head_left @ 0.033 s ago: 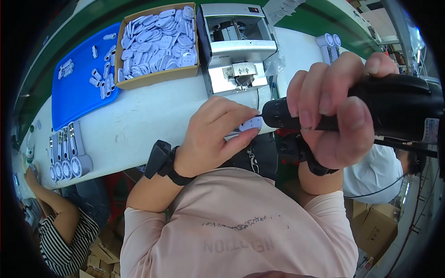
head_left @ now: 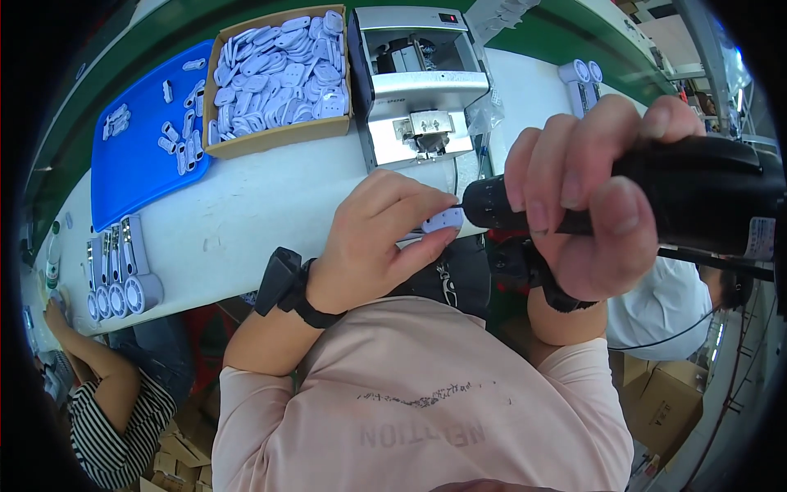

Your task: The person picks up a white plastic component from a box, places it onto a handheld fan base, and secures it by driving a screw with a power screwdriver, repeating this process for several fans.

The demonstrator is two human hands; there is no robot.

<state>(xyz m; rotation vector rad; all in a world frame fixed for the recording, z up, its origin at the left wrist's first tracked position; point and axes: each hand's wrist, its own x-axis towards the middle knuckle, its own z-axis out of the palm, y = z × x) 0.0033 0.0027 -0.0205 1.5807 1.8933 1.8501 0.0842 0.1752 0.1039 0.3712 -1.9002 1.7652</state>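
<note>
My left hand [head_left: 385,234] pinches a small white plastic piece with holes in it [head_left: 443,220] between thumb and fingers, just past the table's near edge. A black electric screwdriver [head_left: 697,193] lies almost level in my right hand [head_left: 586,201], its fingers and thumb wrapped round the barrel. The driver's nose points left, and its thin bit meets the white piece beside my left fingertips. Exactly where the bit sits is hidden by those fingers.
Behind my hands stands a silver screw feeder [head_left: 422,98]. Left of it are a cardboard box [head_left: 279,141] heaped with white plastic covers and a blue tray [head_left: 123,176] with small white parts. Several white round-ended units [head_left: 143,291] stand far left. Co-workers sit on both sides.
The screwdriver's rear end has dipped very slightly, with my right hand shifting a little along with it. My left hand and the white piece stay in place.
</note>
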